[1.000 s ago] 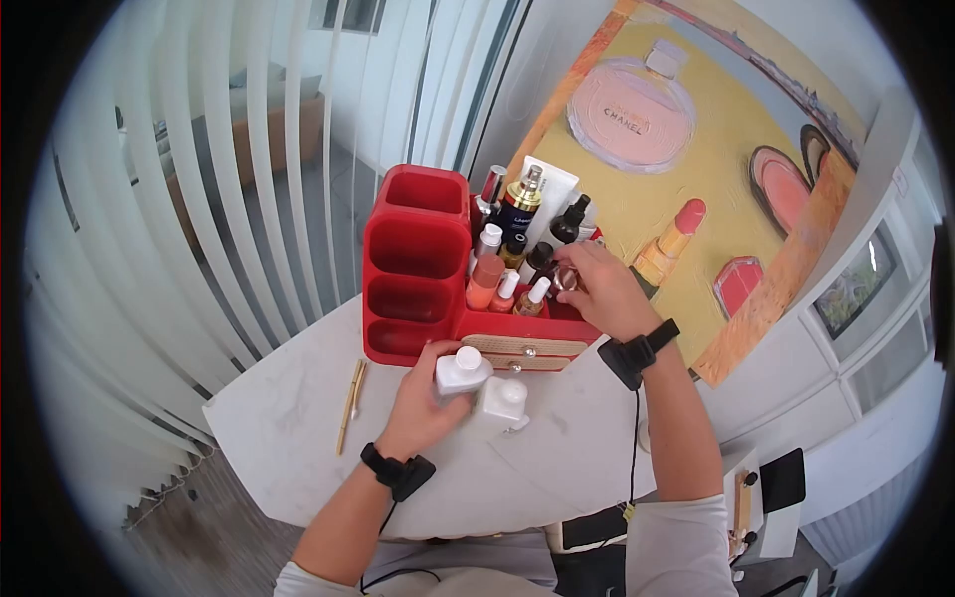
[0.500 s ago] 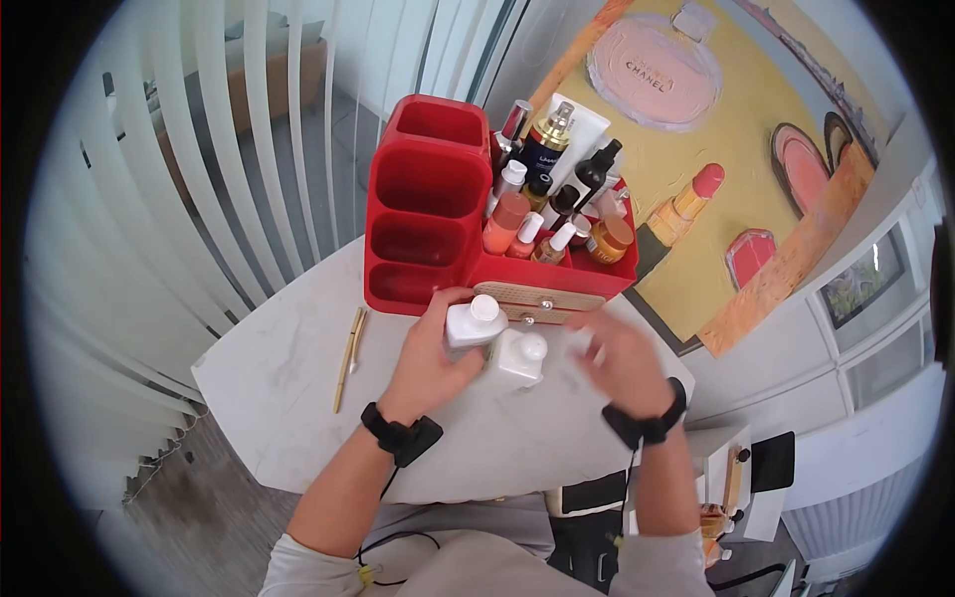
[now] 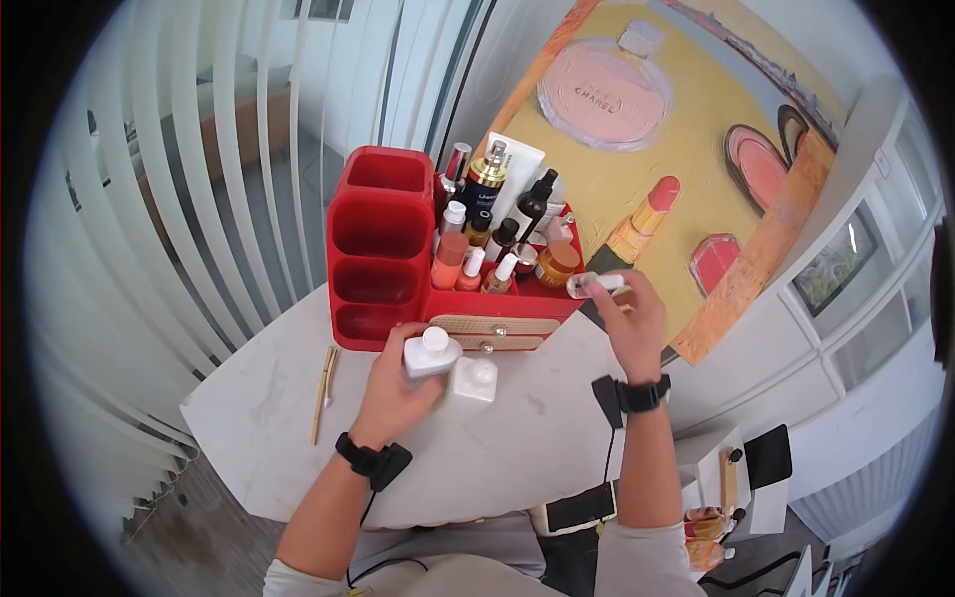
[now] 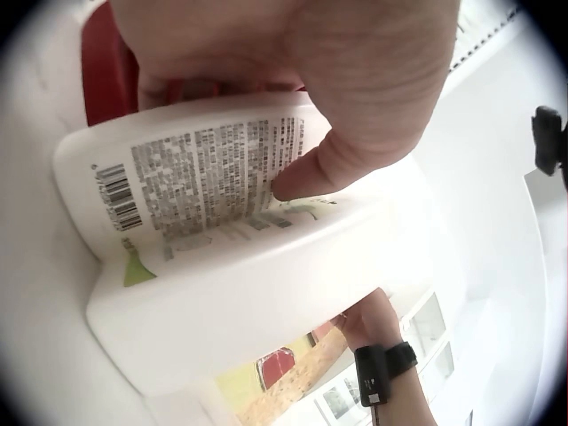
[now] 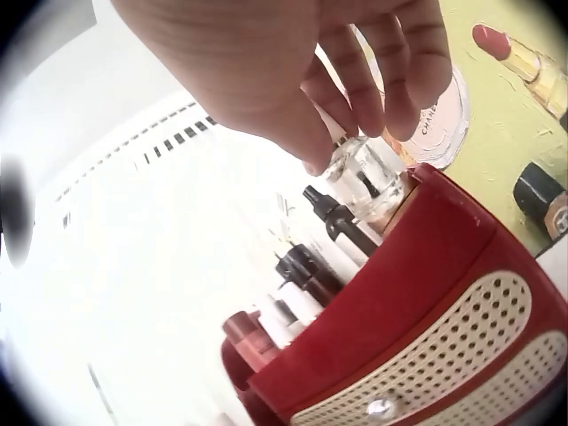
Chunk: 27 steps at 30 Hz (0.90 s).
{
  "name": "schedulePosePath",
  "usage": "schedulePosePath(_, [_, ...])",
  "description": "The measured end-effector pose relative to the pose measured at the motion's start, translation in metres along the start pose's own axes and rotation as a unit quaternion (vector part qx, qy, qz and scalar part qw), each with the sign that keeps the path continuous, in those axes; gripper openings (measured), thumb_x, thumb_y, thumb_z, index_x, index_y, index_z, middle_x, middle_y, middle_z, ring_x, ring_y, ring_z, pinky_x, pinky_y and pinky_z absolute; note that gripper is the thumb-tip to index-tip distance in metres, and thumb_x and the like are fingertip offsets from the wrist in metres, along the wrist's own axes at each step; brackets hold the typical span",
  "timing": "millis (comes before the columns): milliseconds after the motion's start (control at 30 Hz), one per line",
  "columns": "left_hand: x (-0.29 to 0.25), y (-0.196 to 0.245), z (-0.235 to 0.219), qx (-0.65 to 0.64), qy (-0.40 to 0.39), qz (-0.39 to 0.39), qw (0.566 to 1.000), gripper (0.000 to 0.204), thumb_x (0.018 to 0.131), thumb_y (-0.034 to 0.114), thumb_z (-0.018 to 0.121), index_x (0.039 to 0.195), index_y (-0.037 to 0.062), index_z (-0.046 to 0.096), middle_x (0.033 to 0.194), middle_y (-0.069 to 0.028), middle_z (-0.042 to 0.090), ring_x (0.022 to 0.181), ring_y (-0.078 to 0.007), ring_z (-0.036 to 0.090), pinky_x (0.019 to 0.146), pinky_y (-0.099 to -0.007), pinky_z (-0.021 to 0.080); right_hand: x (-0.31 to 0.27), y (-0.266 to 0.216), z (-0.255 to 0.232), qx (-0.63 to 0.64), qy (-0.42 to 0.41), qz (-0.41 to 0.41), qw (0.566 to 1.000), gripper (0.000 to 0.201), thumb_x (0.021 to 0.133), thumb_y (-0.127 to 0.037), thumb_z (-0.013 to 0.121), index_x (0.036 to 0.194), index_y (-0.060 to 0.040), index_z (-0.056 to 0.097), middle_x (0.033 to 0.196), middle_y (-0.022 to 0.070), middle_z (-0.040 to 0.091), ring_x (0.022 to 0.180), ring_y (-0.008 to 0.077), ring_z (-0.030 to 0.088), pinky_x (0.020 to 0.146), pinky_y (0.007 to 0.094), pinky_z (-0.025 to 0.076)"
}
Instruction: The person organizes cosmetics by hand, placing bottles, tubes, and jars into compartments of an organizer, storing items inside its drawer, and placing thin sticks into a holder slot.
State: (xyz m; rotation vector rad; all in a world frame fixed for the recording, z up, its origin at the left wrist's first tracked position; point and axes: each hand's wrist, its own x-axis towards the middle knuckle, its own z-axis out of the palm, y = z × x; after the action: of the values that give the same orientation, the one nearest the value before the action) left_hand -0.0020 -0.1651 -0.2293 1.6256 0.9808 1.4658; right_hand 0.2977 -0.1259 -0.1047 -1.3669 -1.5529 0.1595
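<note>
My left hand [image 3: 396,376] grips a white plastic bottle [image 3: 431,354] that stands on the white table in front of the red organizer [image 3: 383,249]. In the left wrist view my thumb presses on the bottle's printed label [image 4: 204,173]. A second white bottle [image 3: 476,379] stands just right of it, touching or nearly so. My right hand [image 3: 619,297] is raised at the organizer's right end and pinches a small clear glass bottle [image 3: 591,286], held roughly sideways. In the right wrist view that glass bottle [image 5: 362,182] hangs from my fingertips just above the red organizer [image 5: 426,293].
Several cosmetic bottles and tubes [image 3: 492,234] fill the organizer's right compartment; its left cells look empty. A gold pen [image 3: 322,394] lies on the table at the left. A painted cosmetics canvas [image 3: 657,169] leans behind. Vertical blinds [image 3: 199,179] hang at the left.
My right hand left the organizer, dropped to the table, and has risen again to the organizer's right end holding a small clear bottle. The left hand kept its grip on the white bottle.
</note>
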Motion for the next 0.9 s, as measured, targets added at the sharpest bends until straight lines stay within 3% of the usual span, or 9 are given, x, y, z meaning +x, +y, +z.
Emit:
schedulePosePath(67, [0.000, 0.001, -0.001, -0.011, -0.003, -0.021, 1.000, 0.061, 0.081, 0.003, 0.072, 0.138, 0.0047, 0.051, 0.121, -0.0154, 0.071, 0.118, -0.0285, 0.070, 0.104, -0.0383, 0.051, 0.012, 0.011, 0.006, -0.063, 0.009, -0.039, 0.997, 0.023, 0.087, -0.016, 0.085, 0.099, -0.0019, 0.072, 0.089, 0.0070, 0.069, 0.065, 0.0157, 0.063, 0.060, 0.0311, 0.051])
schedulePosePath(133, [0.000, 0.001, -0.003, -0.008, -0.005, -0.020, 1.000, 0.061, 0.081, 0.003, 0.073, 0.138, 0.0049, 0.051, 0.122, -0.0153, 0.070, 0.118, -0.0286, 0.070, 0.104, -0.0384, 0.051, 0.019, 0.016, 0.013, -0.144, -0.046, -0.088, 0.985, 0.028, 0.084, -0.017, 0.088, 0.100, -0.0016, 0.071, 0.092, 0.0072, 0.066, 0.064, 0.0180, 0.062, 0.061, 0.0340, 0.051])
schedulePosePath(300, [0.000, 0.001, -0.004, -0.019, -0.004, -0.027, 0.999, 0.063, 0.081, 0.004, 0.073, 0.139, 0.0056, 0.050, 0.124, -0.0161, 0.070, 0.120, -0.0289, 0.069, 0.105, -0.0384, 0.051, 0.014, 0.028, 0.025, -0.115, -0.024, -0.094, 0.989, 0.036, 0.081, -0.017, 0.090, 0.105, -0.0013, 0.068, 0.104, 0.0088, 0.063, 0.067, 0.0177, 0.060, 0.062, 0.0341, 0.051])
schedulePosePath(400, [0.000, 0.002, -0.006, -0.008, -0.002, -0.022, 1.000, 0.063, 0.081, 0.005, 0.073, 0.139, 0.0056, 0.050, 0.123, -0.0167, 0.069, 0.120, -0.0289, 0.069, 0.104, -0.0379, 0.051, -0.012, 0.032, 0.017, -0.028, 0.057, -0.034, 0.997, 0.042, 0.085, -0.014, 0.090, 0.114, -0.0012, 0.062, 0.101, 0.0047, 0.061, 0.067, 0.0120, 0.052, 0.060, 0.0295, 0.047])
schedulePosePath(500, [0.000, -0.001, -0.003, -0.027, 0.006, -0.019, 0.999, 0.057, 0.080, 0.005, 0.074, 0.134, 0.0044, 0.054, 0.115, -0.0149, 0.070, 0.112, -0.0289, 0.071, 0.101, -0.0375, 0.052, -0.051, 0.050, 0.017, 0.007, 0.041, 0.028, 0.999, 0.036, 0.088, -0.010, 0.086, 0.115, -0.0022, 0.063, 0.099, 0.0047, 0.066, 0.070, 0.0113, 0.057, 0.059, 0.0282, 0.048])
schedulePosePath(567, [-0.001, -0.002, -0.008, 0.000, 0.001, -0.028, 1.000, 0.053, 0.080, 0.006, 0.075, 0.130, 0.0041, 0.057, 0.113, -0.0135, 0.070, 0.110, -0.0270, 0.071, 0.100, -0.0366, 0.053, -0.074, 0.064, 0.023, -0.024, -0.169, -0.018, 0.985, 0.034, 0.089, -0.006, 0.082, 0.118, -0.0035, 0.065, 0.100, 0.0048, 0.071, 0.075, 0.0110, 0.064, 0.060, 0.0278, 0.051])
schedulePosePath(633, [0.002, 0.000, -0.007, 0.025, -0.014, -0.030, 0.999, 0.049, 0.080, 0.007, 0.076, 0.126, 0.0039, 0.059, 0.110, -0.0121, 0.071, 0.107, -0.0250, 0.071, 0.099, -0.0357, 0.053, -0.095, 0.054, 0.044, 0.037, -0.245, 0.022, 0.969, 0.038, 0.089, -0.004, 0.080, 0.123, -0.0060, 0.065, 0.107, 0.0049, 0.073, 0.083, 0.0136, 0.069, 0.069, 0.0284, 0.055])
schedulePosePath(833, [0.003, 0.002, -0.015, -0.001, -0.018, -0.042, 0.999, 0.044, 0.076, 0.008, 0.082, 0.115, 0.0039, 0.063, 0.105, -0.0069, 0.071, 0.100, -0.0166, 0.069, 0.093, -0.0319, 0.053, -0.135, 0.017, 0.093, 0.189, -0.323, -0.042, 0.926, 0.060, 0.081, -0.011, 0.088, 0.136, -0.0067, 0.062, 0.115, 0.0069, 0.074, 0.103, 0.0238, 0.072, 0.093, 0.0361, 0.056])
schedulePosePath(900, [0.003, 0.003, -0.017, -0.001, -0.046, -0.050, 0.998, 0.042, 0.075, 0.006, 0.080, 0.113, 0.0046, 0.061, 0.102, -0.0060, 0.068, 0.098, -0.0150, 0.067, 0.091, -0.0314, 0.052, -0.144, -0.003, 0.093, 0.195, -0.335, 0.012, 0.922, 0.063, 0.080, -0.013, 0.089, 0.137, -0.0056, 0.061, 0.116, 0.0086, 0.074, 0.105, 0.0246, 0.072, 0.095, 0.0366, 0.056])
